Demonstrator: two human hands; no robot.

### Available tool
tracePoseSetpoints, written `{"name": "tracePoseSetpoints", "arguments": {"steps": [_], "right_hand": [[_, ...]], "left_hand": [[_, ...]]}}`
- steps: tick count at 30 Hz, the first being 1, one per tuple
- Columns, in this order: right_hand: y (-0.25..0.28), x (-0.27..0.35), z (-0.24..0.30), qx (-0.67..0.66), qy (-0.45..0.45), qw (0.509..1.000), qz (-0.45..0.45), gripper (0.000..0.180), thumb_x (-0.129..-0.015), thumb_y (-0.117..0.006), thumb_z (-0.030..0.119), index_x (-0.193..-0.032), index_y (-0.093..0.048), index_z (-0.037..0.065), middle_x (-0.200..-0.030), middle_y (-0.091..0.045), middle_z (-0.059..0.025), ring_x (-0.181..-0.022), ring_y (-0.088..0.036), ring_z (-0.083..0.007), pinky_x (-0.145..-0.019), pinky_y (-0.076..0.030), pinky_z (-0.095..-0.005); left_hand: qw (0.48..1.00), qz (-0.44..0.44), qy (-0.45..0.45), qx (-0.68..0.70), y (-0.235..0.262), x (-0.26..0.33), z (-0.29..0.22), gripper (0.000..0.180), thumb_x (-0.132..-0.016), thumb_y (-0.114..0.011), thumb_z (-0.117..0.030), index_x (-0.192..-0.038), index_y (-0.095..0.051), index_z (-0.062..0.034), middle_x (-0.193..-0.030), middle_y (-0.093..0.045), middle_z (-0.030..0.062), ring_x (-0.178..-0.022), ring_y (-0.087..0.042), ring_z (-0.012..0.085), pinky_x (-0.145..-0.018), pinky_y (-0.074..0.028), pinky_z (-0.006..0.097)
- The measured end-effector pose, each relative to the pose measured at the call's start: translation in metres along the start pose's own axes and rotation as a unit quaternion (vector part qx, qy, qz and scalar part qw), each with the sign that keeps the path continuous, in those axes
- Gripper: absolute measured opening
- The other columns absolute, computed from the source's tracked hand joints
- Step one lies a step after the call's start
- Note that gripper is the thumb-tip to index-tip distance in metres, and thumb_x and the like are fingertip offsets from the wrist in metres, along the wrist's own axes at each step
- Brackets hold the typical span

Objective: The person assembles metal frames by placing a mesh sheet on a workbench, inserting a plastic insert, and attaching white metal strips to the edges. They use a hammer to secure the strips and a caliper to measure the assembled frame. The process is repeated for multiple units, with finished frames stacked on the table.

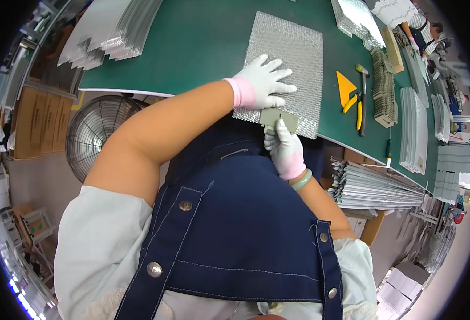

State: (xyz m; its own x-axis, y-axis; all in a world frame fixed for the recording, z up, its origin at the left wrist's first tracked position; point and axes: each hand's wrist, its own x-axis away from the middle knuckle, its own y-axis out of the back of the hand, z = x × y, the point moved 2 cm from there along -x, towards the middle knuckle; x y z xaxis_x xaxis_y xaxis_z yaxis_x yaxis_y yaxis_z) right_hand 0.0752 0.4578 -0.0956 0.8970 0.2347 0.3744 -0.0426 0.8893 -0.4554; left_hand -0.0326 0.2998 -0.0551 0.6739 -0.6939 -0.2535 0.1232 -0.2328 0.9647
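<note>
the left hand point(264, 81) is lying flat with fingers spread on the shiny bumpy sheet point(285, 64) on the green table point(192, 42). the right hand point(285, 149) is pinching a small grey piece point(277, 119) at the sheet's near edge.

The left hand point(264, 82), in a white glove with a pink cuff, lies flat on a silvery dimpled mesh panel point(288, 53) spread on the green table point(192, 48). The right hand point(284, 149) — gloved the same — pinches a small grey plate point(278, 119) at the panel's near edge. Off to the right lie a yellow triangular scraper point(345, 87) and yellow-handled pliers point(359, 109) — and beside the table stands a round fan point(94, 133).
</note>
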Motion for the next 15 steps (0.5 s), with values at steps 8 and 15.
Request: {"name": "tracePoseSetpoints", "arguments": {"steps": [8, 15], "right_hand": [[0.013, 0.000, -0.006, 0.009, -0.009, 1.000, 0.001, 0.033, -0.100, -0.059, 0.036, -0.095, -0.063, 0.003, -0.077, -0.061, -0.0026, -0.064, -0.053, -0.0094, -0.061, -0.044, -0.0241], [0.018, 0.029, -0.004, -0.075, -0.120, 0.990, 0.006, 0.040, -0.101, -0.056, 0.040, -0.115, -0.059, 0.003, -0.094, -0.063, -0.0081, -0.078, -0.058, -0.0150, -0.070, -0.047, -0.0280]], "left_hand": [[1.000, 0.019, 0.009, 0.012, 0.000, 0.003, -0.005, 0.050, -0.092, -0.057, -0.046, -0.140, -0.055, -0.0296, -0.153, -0.040, 0.0115, -0.143, -0.033, 0.0355, -0.117, -0.020, 0.057], [0.999, 0.016, 0.012, 0.035, -0.002, 0.011, -0.026, 0.051, -0.091, -0.058, -0.046, -0.140, -0.056, -0.0283, -0.152, -0.041, 0.0119, -0.142, -0.033, 0.0370, -0.117, -0.019, 0.059]]}}
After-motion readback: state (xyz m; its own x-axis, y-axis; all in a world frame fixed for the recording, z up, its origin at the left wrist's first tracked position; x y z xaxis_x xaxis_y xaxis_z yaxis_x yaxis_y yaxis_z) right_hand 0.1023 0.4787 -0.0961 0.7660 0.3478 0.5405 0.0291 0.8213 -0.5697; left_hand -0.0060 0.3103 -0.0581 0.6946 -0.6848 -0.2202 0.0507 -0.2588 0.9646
